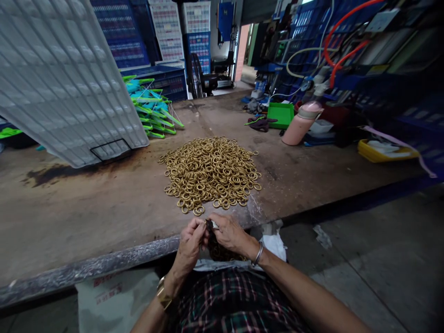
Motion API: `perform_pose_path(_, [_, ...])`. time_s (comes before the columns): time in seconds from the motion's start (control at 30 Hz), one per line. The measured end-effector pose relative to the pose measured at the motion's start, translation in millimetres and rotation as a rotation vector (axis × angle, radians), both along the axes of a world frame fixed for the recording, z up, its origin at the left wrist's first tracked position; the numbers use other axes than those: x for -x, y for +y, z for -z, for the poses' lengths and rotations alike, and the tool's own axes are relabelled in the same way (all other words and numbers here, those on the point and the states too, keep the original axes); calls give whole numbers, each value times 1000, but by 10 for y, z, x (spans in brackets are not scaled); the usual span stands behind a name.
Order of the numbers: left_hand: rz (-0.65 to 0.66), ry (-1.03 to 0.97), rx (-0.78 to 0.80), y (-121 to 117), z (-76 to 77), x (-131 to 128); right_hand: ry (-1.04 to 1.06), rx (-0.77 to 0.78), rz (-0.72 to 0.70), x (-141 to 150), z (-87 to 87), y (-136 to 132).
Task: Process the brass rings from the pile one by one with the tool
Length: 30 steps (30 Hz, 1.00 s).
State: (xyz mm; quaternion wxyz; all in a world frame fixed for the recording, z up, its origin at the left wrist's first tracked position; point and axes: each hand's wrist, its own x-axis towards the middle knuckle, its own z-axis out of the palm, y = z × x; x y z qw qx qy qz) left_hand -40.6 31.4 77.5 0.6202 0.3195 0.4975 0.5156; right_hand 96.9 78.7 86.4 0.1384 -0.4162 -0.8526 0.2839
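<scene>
In the view from the head, a workroom is extending behind a worn brown table (132, 217). At the back, blue and white crates (166, 27) are standing in stacks, and a black fan (199, 78) is standing near them. At the left, a large pale ribbed panel (72, 78) is leaning over the table, and green frames (152, 111) are lying in a heap just beside it. On the right side, a pink bottle (302, 122) is standing near a green tray (280, 115), while a yellow tray (385, 151) is resting farther to the right.

In the middle of the table, many gold-coloured rings (213, 173) are forming a wide pile, and some single rings are lying around its edge. The two hands are working close together at the near table edge, just in front of this pile. The right hand (231, 233) is closing its fingers around a small pale piece (214, 225), which is showing only partly. The left hand (189, 243) is bending its fingers toward the thumb, close to a small dark piece (209, 225) between the hands; I cannot tell whether it is grasping this. Below the hands, a dark mass (222, 252) is lying near the lap, too dim to identify.
</scene>
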Motion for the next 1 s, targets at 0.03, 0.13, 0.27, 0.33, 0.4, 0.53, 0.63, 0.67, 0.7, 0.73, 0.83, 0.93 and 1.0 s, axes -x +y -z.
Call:
perform_pose_path(0.03, [4,10,-1,2,9,3,-20,-3,-4,-3,-5,0])
perform_pose_path(0.13, [22,41,-11,-11,2,13,-78,6,-35,-18,-13,8])
perform_pose_path(0.27, [73,-2,-27,-107,-134,-7,-177,-3,-33,-25,2,59])
perform_pose_path(0.33, [101,-120,-19,-161,-235,-30,-220,-22,24,5,22,101])
perform_pose_path(0.4, [79,-259,20,-190,-309,-38,-212,-48,96,66,44,144])
perform_pose_path(0.53, [-87,-389,139,-183,-269,41,-156,-112,212,231,81,181])
perform_pose_path(0.63, [-177,-406,226,-142,-111,156,-208,-163,259,345,110,177])
perform_pose_path(0.67, [-189,-413,227,-119,-55,196,-211,-173,259,378,120,181])
perform_pose_path(0.7, [-188,-429,221,-94,-6,232,-215,-179,268,405,127,190])
perform_pose_path(0.73, [-179,-440,226,-69,30,264,-217,-180,282,426,129,203])
perform_pose_path(0.83, [-166,-487,238,-32,37,311,-201,-159,282,435,94,244])
perform_pose_path(0.93, [-209,-550,233,-45,-71,296,-147,-99,278,380,46,268])
perform_pose_path(1.0, [-257,-565,291,-43,-134,274,-11,-40,296,336,48,277])
